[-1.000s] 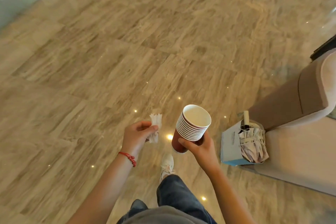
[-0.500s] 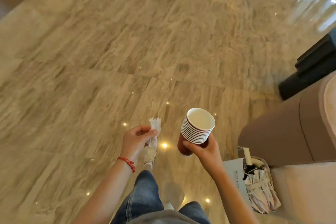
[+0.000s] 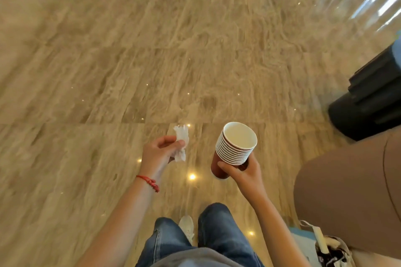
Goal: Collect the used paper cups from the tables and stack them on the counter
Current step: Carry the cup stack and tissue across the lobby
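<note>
A crumpled scrap of white tissue paper [image 3: 180, 145] is pinched between thumb and curled fingers of the left hand [image 3: 159, 154], which is marked by a red cord bracelet [image 3: 149, 182] at the wrist. To its right, a nested stack of red paper cups with white rims [image 3: 235, 148] is gripped low on its side by the right hand [image 3: 243, 172], fingers wrapped around the outermost cup and the stack tilted slightly away from the body. Both are carried over a polished beige marble floor [image 3: 152, 60]; no bench is seen in view.

The carry is judged best done with the stack kept near upright and held low and firmly, so that the nested cups are not shaken loose and any dregs are not spilled. A brown upholstered seat [image 3: 347, 197] and a dark bin-like object [image 3: 368, 104] are passed at the right edge.
</note>
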Available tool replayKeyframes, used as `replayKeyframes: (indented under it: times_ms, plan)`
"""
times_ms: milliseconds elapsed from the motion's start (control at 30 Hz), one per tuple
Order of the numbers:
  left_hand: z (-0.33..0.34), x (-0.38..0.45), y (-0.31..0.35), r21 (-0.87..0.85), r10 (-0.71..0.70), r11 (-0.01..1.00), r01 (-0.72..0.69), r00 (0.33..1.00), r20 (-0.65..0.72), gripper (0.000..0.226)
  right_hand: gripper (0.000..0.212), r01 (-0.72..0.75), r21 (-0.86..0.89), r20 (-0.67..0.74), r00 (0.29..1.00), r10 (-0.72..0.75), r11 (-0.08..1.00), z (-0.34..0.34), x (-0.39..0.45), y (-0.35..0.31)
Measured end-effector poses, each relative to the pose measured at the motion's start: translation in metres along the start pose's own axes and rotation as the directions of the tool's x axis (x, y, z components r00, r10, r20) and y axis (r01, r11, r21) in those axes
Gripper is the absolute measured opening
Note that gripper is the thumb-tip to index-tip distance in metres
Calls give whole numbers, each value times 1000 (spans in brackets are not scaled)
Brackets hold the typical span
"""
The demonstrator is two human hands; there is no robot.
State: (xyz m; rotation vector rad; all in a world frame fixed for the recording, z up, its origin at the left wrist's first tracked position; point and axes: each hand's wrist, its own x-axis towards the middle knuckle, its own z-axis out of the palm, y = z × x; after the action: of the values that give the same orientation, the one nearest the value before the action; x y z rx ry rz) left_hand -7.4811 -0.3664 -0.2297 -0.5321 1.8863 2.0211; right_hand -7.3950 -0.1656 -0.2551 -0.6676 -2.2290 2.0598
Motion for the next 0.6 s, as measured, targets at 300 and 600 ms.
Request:
replayKeyframes:
  times_ms: [300,600]
  plan:
    - [57,166,55,-1,-55,998,55,998,22,21,56,-2,-19,-28,1000,2,1000,10,178,-30]
    - [127,343,169,-5,1,1000,-1,1000,1,13,54,64,-61,43,997,-61,996,18,393,-114]
